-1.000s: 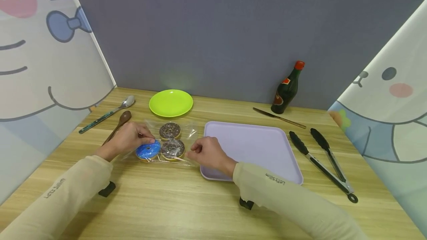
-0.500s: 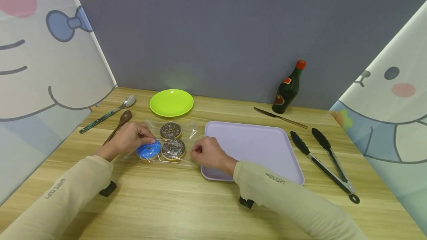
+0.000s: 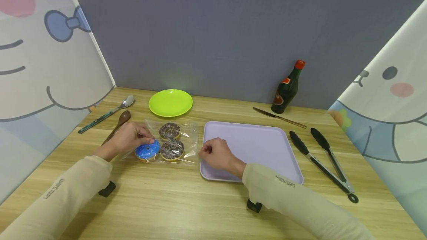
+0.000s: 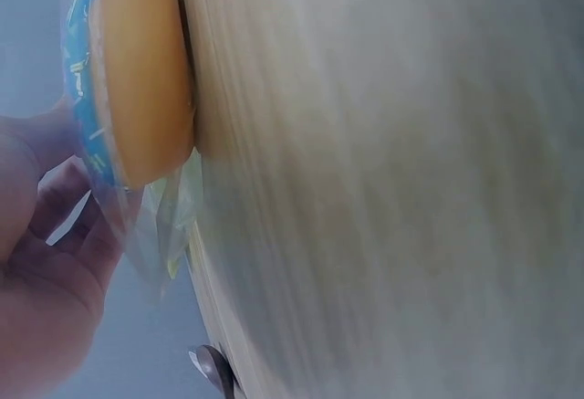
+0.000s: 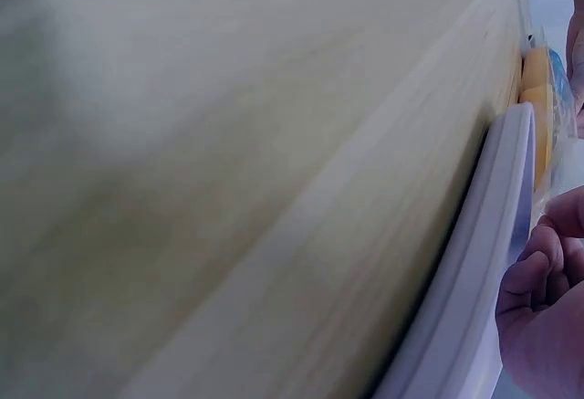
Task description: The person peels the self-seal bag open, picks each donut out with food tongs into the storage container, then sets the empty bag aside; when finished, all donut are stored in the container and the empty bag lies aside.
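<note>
In the head view a clear plastic bag (image 3: 191,140) lies on the table with three donuts inside. One is a blue donut (image 3: 147,151); the others are a far chocolate donut (image 3: 169,130) and a near chocolate donut (image 3: 172,149). My left hand (image 3: 133,136) pinches the bag's left side by the blue donut, whose tan side (image 4: 146,79) shows under the film in the left wrist view. At the bag's right edge, over the tray, my right hand (image 3: 218,153) has its thumb and curled fingers pinched together; clear film meets the fingertips (image 5: 546,225) in the right wrist view.
A lilac tray (image 3: 253,147) sits right of the bag, a lime-green plate (image 3: 171,103) behind it. Left are a metal spoon (image 3: 106,115) and a wooden spoon (image 3: 121,121). Further right are tongs (image 3: 328,166), a knife (image 3: 279,117) and a dark bottle (image 3: 286,90).
My right hand has closed its fingertips at the bag's edge and drawn to the right, over the tray's left side. The bag's right part looks flatter. My left hand has stayed in place.
</note>
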`<state>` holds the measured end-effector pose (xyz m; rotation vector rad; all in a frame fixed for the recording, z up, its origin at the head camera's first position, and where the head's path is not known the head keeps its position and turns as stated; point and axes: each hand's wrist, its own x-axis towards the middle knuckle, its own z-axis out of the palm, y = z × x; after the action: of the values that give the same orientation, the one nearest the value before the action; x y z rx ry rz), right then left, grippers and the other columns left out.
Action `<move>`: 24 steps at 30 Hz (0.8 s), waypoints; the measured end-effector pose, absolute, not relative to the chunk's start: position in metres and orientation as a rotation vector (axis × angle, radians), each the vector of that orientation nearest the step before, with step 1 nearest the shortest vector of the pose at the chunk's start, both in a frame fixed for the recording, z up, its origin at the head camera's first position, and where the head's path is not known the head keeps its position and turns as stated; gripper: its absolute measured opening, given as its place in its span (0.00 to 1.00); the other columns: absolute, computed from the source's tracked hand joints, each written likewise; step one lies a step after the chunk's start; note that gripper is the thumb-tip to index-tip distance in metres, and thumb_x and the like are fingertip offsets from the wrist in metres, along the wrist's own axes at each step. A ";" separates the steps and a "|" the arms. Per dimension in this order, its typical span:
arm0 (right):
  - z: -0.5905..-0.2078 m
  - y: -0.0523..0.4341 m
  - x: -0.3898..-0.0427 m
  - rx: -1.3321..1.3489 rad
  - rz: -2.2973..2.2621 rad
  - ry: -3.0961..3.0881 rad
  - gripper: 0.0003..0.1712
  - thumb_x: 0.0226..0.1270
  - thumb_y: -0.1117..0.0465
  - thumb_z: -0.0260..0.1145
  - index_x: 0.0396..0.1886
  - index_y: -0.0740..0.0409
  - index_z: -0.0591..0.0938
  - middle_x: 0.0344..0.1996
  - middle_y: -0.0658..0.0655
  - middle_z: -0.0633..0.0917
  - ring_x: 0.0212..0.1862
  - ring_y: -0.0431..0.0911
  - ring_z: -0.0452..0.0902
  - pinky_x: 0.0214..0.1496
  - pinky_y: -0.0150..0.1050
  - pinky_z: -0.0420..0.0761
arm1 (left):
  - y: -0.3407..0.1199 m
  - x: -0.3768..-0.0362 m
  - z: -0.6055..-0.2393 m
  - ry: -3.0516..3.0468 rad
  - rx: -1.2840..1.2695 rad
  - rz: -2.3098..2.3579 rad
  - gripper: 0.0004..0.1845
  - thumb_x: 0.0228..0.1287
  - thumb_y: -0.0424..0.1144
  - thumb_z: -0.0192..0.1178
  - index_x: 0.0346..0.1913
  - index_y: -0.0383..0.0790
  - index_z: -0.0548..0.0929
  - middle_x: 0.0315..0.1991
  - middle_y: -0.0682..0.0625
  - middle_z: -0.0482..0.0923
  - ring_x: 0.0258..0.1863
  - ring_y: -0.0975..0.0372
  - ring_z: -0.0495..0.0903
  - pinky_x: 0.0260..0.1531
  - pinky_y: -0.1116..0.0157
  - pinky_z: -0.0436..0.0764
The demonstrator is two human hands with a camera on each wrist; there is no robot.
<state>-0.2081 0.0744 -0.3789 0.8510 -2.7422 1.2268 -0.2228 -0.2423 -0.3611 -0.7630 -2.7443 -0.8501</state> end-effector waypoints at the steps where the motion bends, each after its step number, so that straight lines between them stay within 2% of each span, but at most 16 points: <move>1: -0.379 0.076 -0.208 0.840 1.224 -2.744 0.10 0.56 0.67 0.66 0.16 0.55 0.82 0.14 0.43 0.76 0.20 0.36 0.68 0.25 0.31 0.71 | -0.243 -0.223 -0.361 -2.745 -0.761 -0.851 0.04 0.52 0.32 0.71 0.26 0.45 0.89 0.27 0.60 0.81 0.28 0.64 0.78 0.27 0.66 0.76; 14: -0.380 0.081 -0.208 0.810 1.278 -2.775 0.10 0.58 0.65 0.66 0.17 0.56 0.83 0.15 0.44 0.77 0.20 0.36 0.67 0.24 0.31 0.70 | -0.244 -0.221 -0.363 -2.730 -0.771 -0.862 0.05 0.51 0.31 0.72 0.26 0.46 0.89 0.27 0.60 0.81 0.29 0.64 0.78 0.28 0.65 0.77; 24: -0.371 0.078 -0.222 0.766 1.345 -2.785 0.09 0.62 0.63 0.66 0.23 0.58 0.85 0.15 0.47 0.79 0.17 0.39 0.72 0.22 0.32 0.73 | -0.242 -0.222 -0.361 -2.739 -0.766 -0.826 0.04 0.52 0.33 0.71 0.26 0.47 0.89 0.27 0.61 0.81 0.30 0.63 0.79 0.30 0.63 0.77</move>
<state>-0.2215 0.0781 -0.3706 0.7659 -2.7854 1.3453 -0.2220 -0.2419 -0.3609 -0.7658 -2.7394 -0.8257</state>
